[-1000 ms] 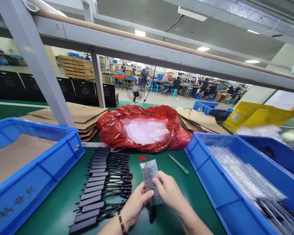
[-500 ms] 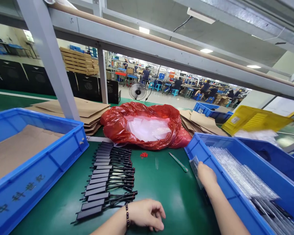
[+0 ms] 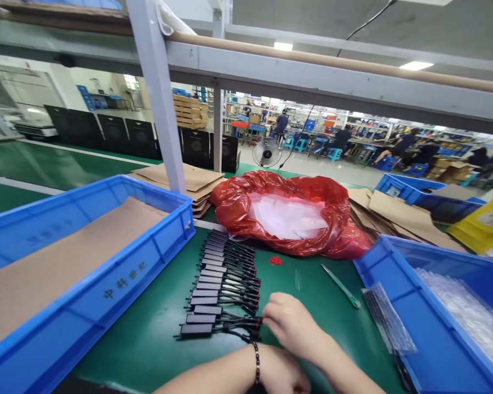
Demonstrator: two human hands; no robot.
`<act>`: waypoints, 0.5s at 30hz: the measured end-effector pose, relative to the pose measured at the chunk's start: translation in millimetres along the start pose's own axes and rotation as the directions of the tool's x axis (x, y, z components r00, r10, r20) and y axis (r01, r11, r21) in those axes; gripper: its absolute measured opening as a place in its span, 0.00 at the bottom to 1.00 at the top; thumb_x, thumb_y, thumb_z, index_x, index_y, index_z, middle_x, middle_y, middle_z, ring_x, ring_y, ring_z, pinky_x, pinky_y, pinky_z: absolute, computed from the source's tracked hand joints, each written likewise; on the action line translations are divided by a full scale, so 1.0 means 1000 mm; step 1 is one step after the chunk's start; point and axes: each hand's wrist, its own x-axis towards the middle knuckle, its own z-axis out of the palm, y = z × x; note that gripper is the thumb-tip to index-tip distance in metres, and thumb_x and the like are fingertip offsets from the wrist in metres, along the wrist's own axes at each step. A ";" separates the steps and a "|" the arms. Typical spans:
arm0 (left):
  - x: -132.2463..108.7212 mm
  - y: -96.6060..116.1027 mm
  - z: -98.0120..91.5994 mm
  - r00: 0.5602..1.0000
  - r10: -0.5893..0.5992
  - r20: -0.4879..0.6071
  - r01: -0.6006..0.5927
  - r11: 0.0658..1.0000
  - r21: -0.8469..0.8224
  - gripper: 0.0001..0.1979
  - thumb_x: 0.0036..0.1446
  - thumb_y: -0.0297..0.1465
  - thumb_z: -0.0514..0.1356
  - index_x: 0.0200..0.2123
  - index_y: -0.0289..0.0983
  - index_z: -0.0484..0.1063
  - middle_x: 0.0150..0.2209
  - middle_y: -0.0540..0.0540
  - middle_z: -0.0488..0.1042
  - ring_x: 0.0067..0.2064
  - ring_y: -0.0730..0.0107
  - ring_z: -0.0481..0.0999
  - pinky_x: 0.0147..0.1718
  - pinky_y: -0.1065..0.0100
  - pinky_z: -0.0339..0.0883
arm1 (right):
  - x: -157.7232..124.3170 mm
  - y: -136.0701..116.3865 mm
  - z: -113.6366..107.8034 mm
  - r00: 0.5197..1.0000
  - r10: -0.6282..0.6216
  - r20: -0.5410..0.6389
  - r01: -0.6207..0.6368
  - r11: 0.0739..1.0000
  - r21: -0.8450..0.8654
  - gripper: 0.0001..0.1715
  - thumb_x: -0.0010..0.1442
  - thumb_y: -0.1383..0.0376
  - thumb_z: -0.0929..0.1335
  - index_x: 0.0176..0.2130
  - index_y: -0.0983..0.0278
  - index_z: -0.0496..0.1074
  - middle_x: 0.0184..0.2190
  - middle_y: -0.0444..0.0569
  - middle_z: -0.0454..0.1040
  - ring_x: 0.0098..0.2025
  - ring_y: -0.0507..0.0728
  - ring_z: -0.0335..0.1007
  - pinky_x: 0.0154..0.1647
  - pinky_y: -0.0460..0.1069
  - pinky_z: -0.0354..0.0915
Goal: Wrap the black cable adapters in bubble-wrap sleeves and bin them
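Observation:
A column of slim black rectangular modules with cable leads point(image 3: 205, 294) lies on the green table. Their plug ends, some ringed in red, point right. My right hand point(image 3: 291, 323) is at the near end of the column, its fingers pinched at the tip of one cable lead point(image 3: 246, 323). Below it is my left hand point(image 3: 281, 372), wearing a beaded bracelet, with its fingers curled and partly hidden at the bottom edge; nothing shows in them. A clear bubble-wrap pouch point(image 3: 388, 317) leans against the right-hand blue bin, apart from both hands.
Blue bins stand left point(image 3: 148, 257) and right point(image 3: 431, 334), the right one holding bubble pouches. At the back is a red plastic bag point(image 3: 238, 202) of white sachets, between cardboard sheets point(image 3: 197, 178). A green cutter point(image 3: 340, 285) and small red rings point(image 3: 275, 261) lie on the table.
My right hand has let go of the bubble-wrap pouch beside the right bin and moved left to the cable ends. My left hand has shifted slightly toward the bottom edge. The view has turned left.

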 end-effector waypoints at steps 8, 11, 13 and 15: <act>0.003 -0.020 0.017 0.919 0.063 -0.389 -0.240 0.873 -0.425 0.11 0.52 0.38 0.58 0.25 0.37 0.71 0.25 0.51 0.70 0.27 0.68 0.70 0.26 0.66 0.64 | 0.070 -0.049 0.032 0.888 -0.304 0.344 0.313 0.949 0.032 0.05 0.52 0.65 0.67 0.30 0.62 0.74 0.26 0.44 0.72 0.30 0.52 0.65 0.29 0.46 0.56; -0.002 -0.019 0.022 0.881 0.024 -0.473 -0.259 0.861 -0.437 0.12 0.57 0.38 0.54 0.40 0.37 0.69 0.39 0.46 0.71 0.36 0.67 0.71 0.34 0.63 0.69 | 0.076 -0.053 0.044 0.876 -0.313 0.367 0.337 0.941 -0.001 0.06 0.51 0.65 0.66 0.30 0.65 0.73 0.26 0.47 0.72 0.30 0.54 0.65 0.29 0.46 0.56; -0.005 -0.018 0.024 0.864 0.009 -0.503 -0.264 0.859 -0.438 0.14 0.57 0.37 0.53 0.44 0.38 0.67 0.44 0.44 0.69 0.41 0.65 0.70 0.37 0.60 0.69 | 0.075 -0.055 0.048 0.882 -0.315 0.351 0.340 0.941 -0.009 0.06 0.49 0.66 0.66 0.28 0.66 0.72 0.26 0.48 0.71 0.29 0.54 0.64 0.29 0.47 0.57; -0.008 -0.018 0.023 0.857 0.005 -0.515 -0.268 0.859 -0.437 0.14 0.57 0.37 0.54 0.45 0.38 0.66 0.46 0.43 0.68 0.42 0.63 0.70 0.38 0.59 0.69 | 0.070 -0.054 0.043 0.904 -0.312 0.292 0.315 0.948 0.039 0.05 0.46 0.67 0.65 0.26 0.66 0.71 0.26 0.49 0.70 0.29 0.54 0.62 0.30 0.47 0.57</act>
